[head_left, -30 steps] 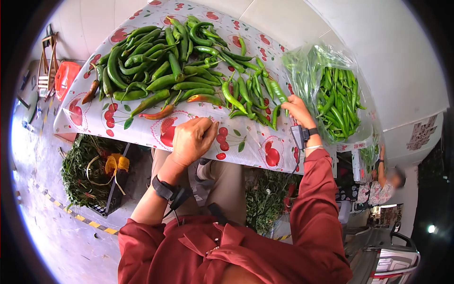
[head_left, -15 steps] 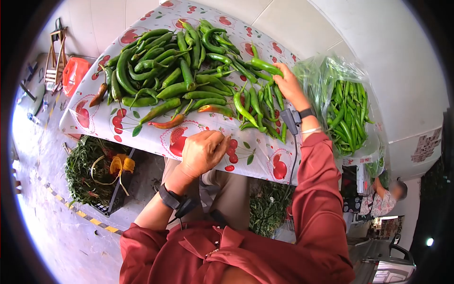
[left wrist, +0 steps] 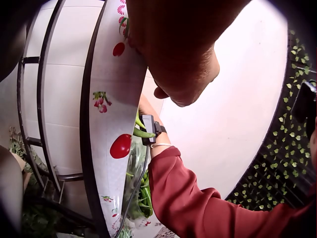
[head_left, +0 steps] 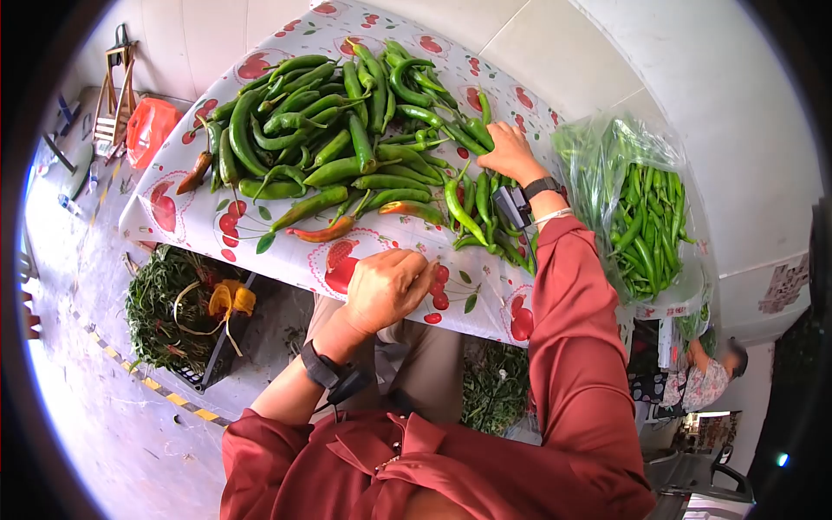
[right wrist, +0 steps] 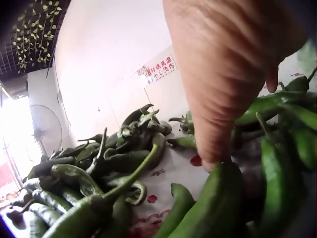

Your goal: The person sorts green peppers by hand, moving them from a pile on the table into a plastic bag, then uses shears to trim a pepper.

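Long green chili peppers [head_left: 347, 160] lie heaped on the cherry-print tablecloth [head_left: 299, 251] in the head view, a few turning orange. At the pile's right side my right hand [head_left: 511, 156] reaches down, its fingers on a green chili pepper [head_left: 478, 136]. Seen from the right wrist, that hand [right wrist: 233, 64] points downward among the peppers, with a digit's tip right at a thick green pepper [right wrist: 218, 198]; the other fingertips are mostly hidden. My left hand [head_left: 390, 290] stays loosely curled at the table's front edge with nothing visible in it.
A clear plastic bag [head_left: 598, 156] of green peppers [head_left: 650, 225] stands at the table's right. A crate of leafy greens [head_left: 169, 312] is on the floor at the left, near an orange-red bag [head_left: 152, 130]. A person [head_left: 706, 381] is at the far right.
My right hand has carried a green chili pepper from the small group at the right up to the larger pile. The left hand stays by the table edge, and the head view has shifted slightly.
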`<state>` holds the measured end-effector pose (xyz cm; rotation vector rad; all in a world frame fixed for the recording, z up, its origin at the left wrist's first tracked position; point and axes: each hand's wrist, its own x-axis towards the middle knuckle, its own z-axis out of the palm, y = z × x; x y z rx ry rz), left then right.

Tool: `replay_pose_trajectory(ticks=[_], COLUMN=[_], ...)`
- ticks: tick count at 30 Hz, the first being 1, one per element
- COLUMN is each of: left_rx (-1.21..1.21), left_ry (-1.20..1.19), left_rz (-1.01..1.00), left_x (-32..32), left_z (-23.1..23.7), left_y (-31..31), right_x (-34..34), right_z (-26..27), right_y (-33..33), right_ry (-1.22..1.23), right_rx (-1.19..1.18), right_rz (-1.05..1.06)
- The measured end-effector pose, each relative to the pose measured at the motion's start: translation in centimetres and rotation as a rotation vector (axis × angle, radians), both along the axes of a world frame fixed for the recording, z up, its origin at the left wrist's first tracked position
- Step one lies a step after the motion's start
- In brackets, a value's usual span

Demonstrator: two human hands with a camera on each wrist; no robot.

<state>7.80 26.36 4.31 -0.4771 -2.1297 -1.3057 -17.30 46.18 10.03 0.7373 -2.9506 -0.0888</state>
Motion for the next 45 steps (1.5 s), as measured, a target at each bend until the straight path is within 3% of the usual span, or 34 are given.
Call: replay_pose_trajectory(ticks=[3, 6, 8, 12, 14, 15, 18, 21, 28, 31, 32, 36, 39, 43, 45], left_rx=[0.0, 0.01, -0.029, -0.036, -0.04, -0.045, -0.052, -0.027, -0.032, -0.042, -0.004, 0.0, -0.02, -0.01, 0.018], left_ry=[-0.007, -0.015, -0.021, -0.016, -0.032, -0.026, -0.042, -0.053, -0.076, -0.074, -0.08, -0.097, -0.101, -0.111, -0.109], left_rz=[0.0, 0.001, 0.019, 0.025, 0.045, 0.036, 0.065, 0.079, 0.06, 0.076, 0.062, 0.059, 0.073, 0.096, 0.104], left_x=[0.0, 0.0, 0.1, 0.1, 0.2, 0.2, 0.2, 0.2, 0.1, -0.1, -0.1, -0.1, -0.2, -0.2, -0.2], left_z=[0.0, 0.0, 0.0, 0.0, 0.1, 0.3, 0.5, 0.2, -0.3, -0.8, -0.7, -0.7, -1.2, -1.0, -1.0], left_y=[0.1, 0.1, 0.1, 0.2, 0.2, 0.2, 0.4, 0.6, 0.7, 0.7, 0.8, 0.9, 0.9, 1.2, 1.3], right_x=[-0.1, 0.3, 0.9, 2.1, 2.2, 2.2, 1.7, 3.2, 8.6, 12.5, 12.5, 15.2, 16.6, 18.3, 18.5], right_z=[0.2, 0.2, 0.5, 0.6, 1.2, 1.6, 3.1, 6.3, 8.0, 8.6, 8.0, 9.6, 11.8, 13.9, 14.0], right_y=[-0.2, 0.4, 0.4, 0.8, 1.2, 1.6, 2.9, 3.6, 8.4, 10.7, 11.8, 17.6, 21.1, 25.0, 27.2], right_ry=[-0.058, -0.006, -0.151, 0.0, -0.015, -0.008, 0.056, -0.015, 0.014, -0.098, 0.026, 0.061, 0.072, 0.115, 0.151], right_rx=[0.083, 0.008, -0.132, -0.184, -0.502, -0.508, -1.096, -1.43, -1.461, -1.548, -1.539, -1.536, -1.701, -1.865, -1.83], right_rz=[-0.083, -0.041, -0.136, -0.128, -0.165, -0.173, -0.022, 0.021, -0.052, -0.054, -0.035, -0.181, -0.108, -0.206, -0.267])
